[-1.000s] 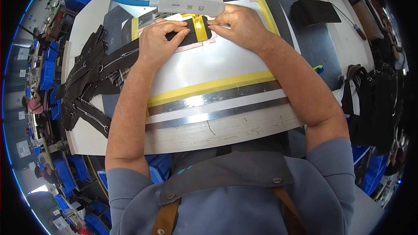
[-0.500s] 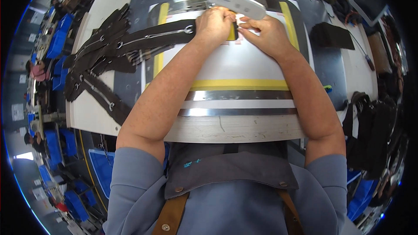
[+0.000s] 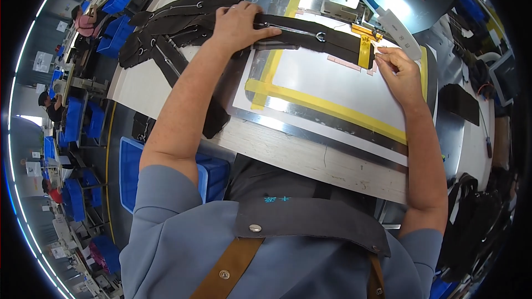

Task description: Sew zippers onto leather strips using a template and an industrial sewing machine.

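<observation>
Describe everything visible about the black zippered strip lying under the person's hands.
The black zippered fabric strip is long and narrow, with a silver zipper line along its middle and a metal ring near its centre. It lies flat across the white template board edged in yellow tape. The left hand presses its left end; yellow tape crosses its right end, beside the right hand.

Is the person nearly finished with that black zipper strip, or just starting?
Probably mid-way. Done: one black zipper strip lies on the white template, its end under yellow tape. In hand: the left hand presses the strip; the right hand works at the taped end. Left: a pile of black strips waits.
</observation>
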`<state>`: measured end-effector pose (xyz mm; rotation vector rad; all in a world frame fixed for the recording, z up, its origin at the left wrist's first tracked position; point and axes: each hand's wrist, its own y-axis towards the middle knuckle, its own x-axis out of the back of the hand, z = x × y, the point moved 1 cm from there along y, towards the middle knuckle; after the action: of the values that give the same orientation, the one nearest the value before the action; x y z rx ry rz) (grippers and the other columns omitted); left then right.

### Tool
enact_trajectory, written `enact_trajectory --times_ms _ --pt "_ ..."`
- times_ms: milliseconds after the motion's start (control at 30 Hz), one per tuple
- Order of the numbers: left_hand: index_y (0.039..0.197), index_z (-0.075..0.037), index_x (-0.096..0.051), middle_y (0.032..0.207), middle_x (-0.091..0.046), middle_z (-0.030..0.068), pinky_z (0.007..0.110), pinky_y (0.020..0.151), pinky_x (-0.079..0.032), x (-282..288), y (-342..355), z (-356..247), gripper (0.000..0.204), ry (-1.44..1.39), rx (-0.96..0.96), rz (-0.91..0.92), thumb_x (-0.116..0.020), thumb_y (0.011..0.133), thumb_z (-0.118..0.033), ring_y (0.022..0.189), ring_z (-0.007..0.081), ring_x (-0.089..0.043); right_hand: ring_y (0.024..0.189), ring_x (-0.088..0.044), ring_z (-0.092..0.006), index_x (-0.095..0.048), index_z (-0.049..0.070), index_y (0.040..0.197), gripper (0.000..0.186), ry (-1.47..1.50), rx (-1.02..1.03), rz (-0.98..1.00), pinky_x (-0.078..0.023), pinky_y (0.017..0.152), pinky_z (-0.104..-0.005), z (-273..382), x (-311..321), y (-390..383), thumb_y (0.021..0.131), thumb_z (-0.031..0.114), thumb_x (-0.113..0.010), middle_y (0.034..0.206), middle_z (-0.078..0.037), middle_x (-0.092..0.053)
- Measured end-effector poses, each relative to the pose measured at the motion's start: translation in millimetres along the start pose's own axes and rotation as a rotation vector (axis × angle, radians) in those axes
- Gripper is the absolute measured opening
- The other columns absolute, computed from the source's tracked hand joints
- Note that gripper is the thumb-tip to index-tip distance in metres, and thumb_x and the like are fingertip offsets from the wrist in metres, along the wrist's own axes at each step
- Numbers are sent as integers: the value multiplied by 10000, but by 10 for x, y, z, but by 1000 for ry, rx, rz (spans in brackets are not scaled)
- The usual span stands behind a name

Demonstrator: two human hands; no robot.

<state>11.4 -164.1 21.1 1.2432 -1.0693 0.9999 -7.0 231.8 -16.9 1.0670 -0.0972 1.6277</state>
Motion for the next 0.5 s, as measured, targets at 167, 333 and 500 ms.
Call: enact_trajectory --times_ms 167,333,500 --pt "1196 -166 -683 1199 -646 51 491 1065 -298 135 137 417 744 1 9 182 -751 707 -722 1210 238 -575 782 -645 -151 -746 34 1074 209 -73 -1 114 -526 730 -274 161 138 -11 887 121 -713 1154 -90 -723" --pt "1042 -46 -689 972 -673 157 426 888 -471 430 420 582 690 -125 -57 513 -768 730 -656 961 302 -649 861 -666 -188 -726 31 1131 259 -89 75 116 -527 753 -297 772 236 -188 889 121 -711 1182 -112 -711" --pt "1048 -21 -755 833 -733 55 310 692 -525 1325 350 364 385 -245 -165 648 -790 837 -341 737 152 -687 802 -657 -146 -731 50 1144 232 445 -92 531 -526 720 -290 1397 152 -481 933 140 -693 1051 -90 -739"
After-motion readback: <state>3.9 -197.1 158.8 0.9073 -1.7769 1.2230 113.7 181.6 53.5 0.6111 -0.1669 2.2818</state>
